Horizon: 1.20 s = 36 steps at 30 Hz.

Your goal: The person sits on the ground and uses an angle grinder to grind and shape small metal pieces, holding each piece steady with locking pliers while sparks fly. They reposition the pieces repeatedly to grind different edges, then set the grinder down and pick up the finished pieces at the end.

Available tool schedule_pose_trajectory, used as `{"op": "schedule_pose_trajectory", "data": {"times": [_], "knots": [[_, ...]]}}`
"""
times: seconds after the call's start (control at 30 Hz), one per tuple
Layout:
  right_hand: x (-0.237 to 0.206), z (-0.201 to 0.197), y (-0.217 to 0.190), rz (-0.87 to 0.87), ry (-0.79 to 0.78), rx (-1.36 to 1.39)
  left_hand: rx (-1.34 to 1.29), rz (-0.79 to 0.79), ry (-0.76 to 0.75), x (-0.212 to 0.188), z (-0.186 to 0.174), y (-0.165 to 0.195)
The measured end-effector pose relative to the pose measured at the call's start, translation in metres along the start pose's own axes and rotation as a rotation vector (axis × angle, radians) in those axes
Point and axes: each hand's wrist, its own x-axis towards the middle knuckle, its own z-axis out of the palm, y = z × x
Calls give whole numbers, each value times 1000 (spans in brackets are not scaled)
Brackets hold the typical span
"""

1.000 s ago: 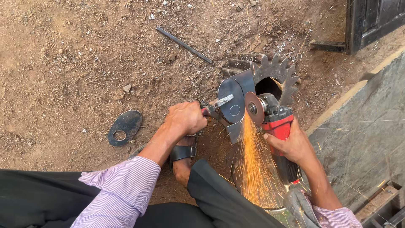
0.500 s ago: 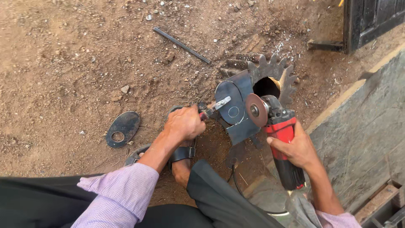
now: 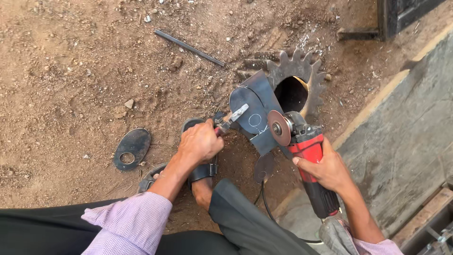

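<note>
The left hand (image 3: pixel 200 141) is clenched around the red handles of a pair of locking pliers (image 3: pixel 230 120), whose bright metal nose clamps the edge of a dark, flat steel plate with a rounded top (image 3: pixel 255 113). The plate stands tilted just to the right of that hand, leaning against a large rusty toothed gear wheel (image 3: pixel 295 78) that lies on the dirt beyond it. The gear's round central hole is the only hollow in view — it shows dark, and what is in it cannot be told.

The right hand (image 3: pixel 325 170) grasps the body of a red and black angle grinder (image 3: pixel 309 158), fingers wrapped over the red housing. The grinder's rust-brown disc (image 3: pixel 279 127) sits just ahead of the hand, close against the lower right edge of the steel plate — whether it touches cannot be told. A black cable (image 3: pixel 264 203) runs down from below the plate towards the person's dark trousers.

Under the left wrist a foot in a black strapped sandal (image 3: pixel 203 172) rests on the ground. Well to the left of the left hand lies a dark oval metal piece with a round hole (image 3: pixel 131 148). Farther off, above the left hand, a thin dark metal rod (image 3: pixel 188 47) lies on the brown soil. To the right of the right hand runs a grey concrete slab (image 3: pixel 401 137).
</note>
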Motion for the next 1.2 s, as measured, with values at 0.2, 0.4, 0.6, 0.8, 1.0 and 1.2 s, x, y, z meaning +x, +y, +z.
{"op": "schedule_pose_trajectory", "data": {"times": [0.2, 0.4, 0.6, 0.8, 1.0, 1.2], "knots": [[-3, -2, -16, -66, 19, 26, -21, 26, 4, -5, -6, -5], [6, -4, -26, -50, 52, -74, -31, 45, 18, -4, -5, -8], [16, -6, -31, -121, 62, -131, -45, 23, 17, -3, -3, -7], [22, -7, -41, -63, 21, -92, -31, 18, 14, -4, -4, -10], [30, -11, -49, -72, 23, -146, -31, 23, 35, -4, -3, -10], [30, -12, -55, -48, 28, -152, -47, 29, 32, -5, 1, -12]]}}
